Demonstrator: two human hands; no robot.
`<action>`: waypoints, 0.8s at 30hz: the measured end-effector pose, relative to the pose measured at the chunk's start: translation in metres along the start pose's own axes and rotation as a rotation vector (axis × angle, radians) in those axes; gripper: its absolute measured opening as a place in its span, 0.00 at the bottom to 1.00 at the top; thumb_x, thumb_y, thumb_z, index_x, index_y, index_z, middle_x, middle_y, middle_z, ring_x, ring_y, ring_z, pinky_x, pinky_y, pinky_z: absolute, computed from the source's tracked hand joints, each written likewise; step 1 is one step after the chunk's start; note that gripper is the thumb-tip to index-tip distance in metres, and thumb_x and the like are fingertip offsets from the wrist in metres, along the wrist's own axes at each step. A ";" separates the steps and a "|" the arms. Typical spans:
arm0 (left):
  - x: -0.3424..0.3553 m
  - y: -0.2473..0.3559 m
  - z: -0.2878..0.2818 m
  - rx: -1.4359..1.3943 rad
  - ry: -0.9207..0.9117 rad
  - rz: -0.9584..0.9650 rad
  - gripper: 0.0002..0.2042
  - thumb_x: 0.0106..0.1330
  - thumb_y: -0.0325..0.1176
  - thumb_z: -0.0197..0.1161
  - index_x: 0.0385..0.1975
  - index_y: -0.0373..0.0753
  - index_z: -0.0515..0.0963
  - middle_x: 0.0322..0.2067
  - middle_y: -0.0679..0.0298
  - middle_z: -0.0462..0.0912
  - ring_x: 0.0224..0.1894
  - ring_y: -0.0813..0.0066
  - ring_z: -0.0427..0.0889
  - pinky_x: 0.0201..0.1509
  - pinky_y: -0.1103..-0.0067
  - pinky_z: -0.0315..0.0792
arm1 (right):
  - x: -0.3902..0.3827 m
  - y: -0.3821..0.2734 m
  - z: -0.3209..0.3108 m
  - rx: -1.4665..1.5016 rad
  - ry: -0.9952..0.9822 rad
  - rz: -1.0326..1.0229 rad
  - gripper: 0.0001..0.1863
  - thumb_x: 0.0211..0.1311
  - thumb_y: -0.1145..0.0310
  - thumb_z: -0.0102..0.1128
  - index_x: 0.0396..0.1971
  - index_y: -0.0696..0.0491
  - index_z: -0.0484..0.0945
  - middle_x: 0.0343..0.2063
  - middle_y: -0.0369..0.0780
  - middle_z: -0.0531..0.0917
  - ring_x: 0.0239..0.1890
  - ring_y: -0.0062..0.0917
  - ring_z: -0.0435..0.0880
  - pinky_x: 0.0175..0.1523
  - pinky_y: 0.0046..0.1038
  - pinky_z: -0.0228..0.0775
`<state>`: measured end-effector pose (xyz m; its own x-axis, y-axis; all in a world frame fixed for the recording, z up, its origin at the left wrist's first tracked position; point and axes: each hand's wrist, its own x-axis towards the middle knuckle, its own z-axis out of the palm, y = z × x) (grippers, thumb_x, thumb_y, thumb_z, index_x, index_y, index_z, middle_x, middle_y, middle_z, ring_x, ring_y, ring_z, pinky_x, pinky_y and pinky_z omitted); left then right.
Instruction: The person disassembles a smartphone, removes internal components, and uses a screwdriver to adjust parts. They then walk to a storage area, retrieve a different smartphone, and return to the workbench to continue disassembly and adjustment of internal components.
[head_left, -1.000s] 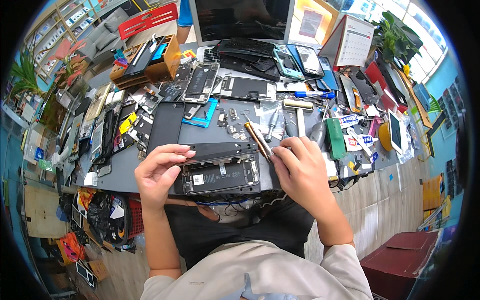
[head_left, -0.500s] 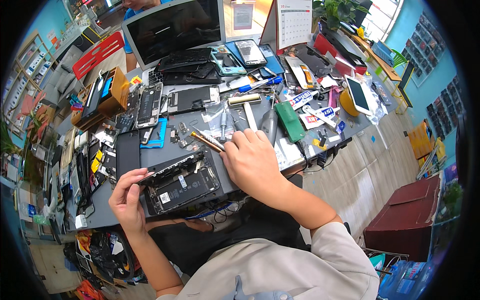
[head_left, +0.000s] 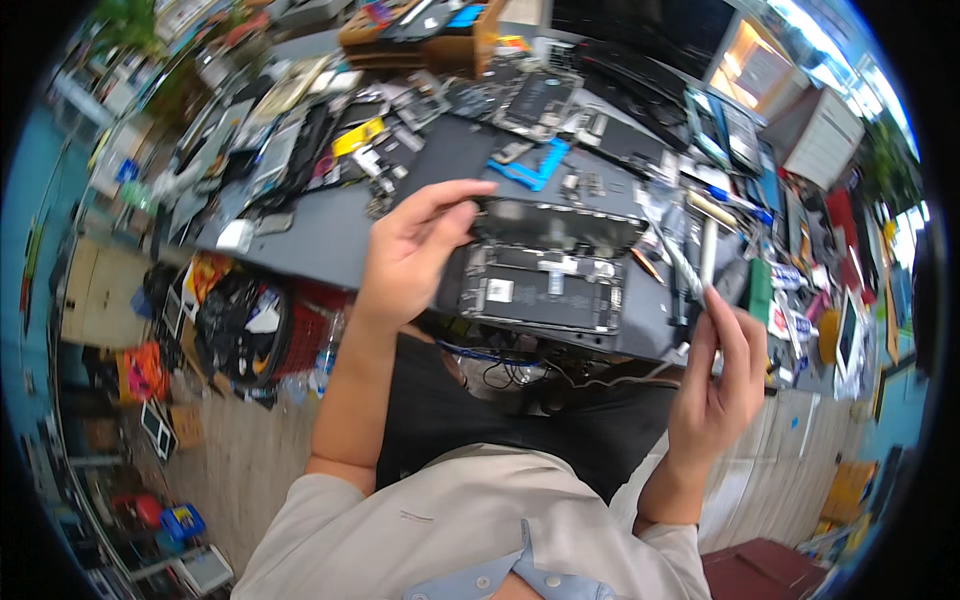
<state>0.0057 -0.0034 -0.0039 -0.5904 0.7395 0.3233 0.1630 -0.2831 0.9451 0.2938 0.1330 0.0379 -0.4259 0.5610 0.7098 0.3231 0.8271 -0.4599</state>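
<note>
An opened smartphone (head_left: pixel 585 300) lies near the table's front edge, its dark battery and inner parts showing. Its screen panel (head_left: pixel 560 230) is tilted up along the far side. My left hand (head_left: pixel 415 250) pinches the left end of that panel between thumb and fingers. To the right of the phone, my right hand (head_left: pixel 722 365) grips a pair of silvery tweezers (head_left: pixel 683 262), blurred by motion, with the tips pointing away toward the panel's right end. A thin copper-coloured tool (head_left: pixel 647 266) lies between phone and tweezers.
A blue plastic frame (head_left: pixel 535 168) and small metal parts lie beyond the phone. Several phone parts cover the left of the grey table (head_left: pixel 300 250). A green box (head_left: pixel 757 290) and a white-handled tool (head_left: pixel 709 250) are at the right. A red basket (head_left: pixel 310 335) stands below.
The view has swung left. My right hand has picked up the tweezers from the table and drawn them toward me. My left hand still holds the raised panel.
</note>
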 end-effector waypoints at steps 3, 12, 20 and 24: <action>0.002 -0.005 -0.001 -0.051 -0.025 0.025 0.15 0.86 0.29 0.61 0.67 0.35 0.83 0.65 0.63 0.87 0.57 0.83 0.86 0.57 0.82 0.83 | -0.018 -0.024 0.008 0.123 -0.100 0.019 0.14 0.71 0.85 0.69 0.54 0.63 0.90 0.40 0.44 0.87 0.37 0.25 0.84 0.42 0.26 0.76; 0.003 -0.005 -0.001 -0.031 -0.043 0.072 0.17 0.86 0.28 0.60 0.70 0.35 0.83 0.63 0.61 0.90 0.59 0.82 0.84 0.67 0.80 0.76 | -0.028 -0.043 0.074 0.223 -0.204 -0.219 0.23 0.59 0.88 0.76 0.56 0.63 0.88 0.32 0.41 0.85 0.29 0.28 0.82 0.33 0.30 0.75; 0.004 -0.012 -0.006 -0.028 -0.089 0.101 0.19 0.85 0.26 0.62 0.71 0.32 0.81 0.68 0.61 0.86 0.53 0.87 0.81 0.58 0.84 0.78 | -0.031 -0.049 0.080 0.175 -0.174 -0.233 0.22 0.58 0.88 0.77 0.55 0.63 0.89 0.31 0.41 0.84 0.27 0.27 0.81 0.32 0.28 0.74; 0.002 -0.008 -0.006 -0.018 -0.091 0.068 0.19 0.84 0.26 0.63 0.71 0.32 0.81 0.68 0.61 0.86 0.54 0.86 0.81 0.59 0.83 0.78 | -0.032 -0.050 0.078 0.168 -0.174 -0.229 0.22 0.59 0.88 0.77 0.54 0.63 0.89 0.31 0.41 0.84 0.27 0.27 0.80 0.32 0.28 0.73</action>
<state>-0.0018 -0.0036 -0.0108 -0.5043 0.7704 0.3900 0.1853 -0.3446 0.9203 0.2251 0.0763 -0.0037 -0.6144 0.3452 0.7095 0.0649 0.9183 -0.3906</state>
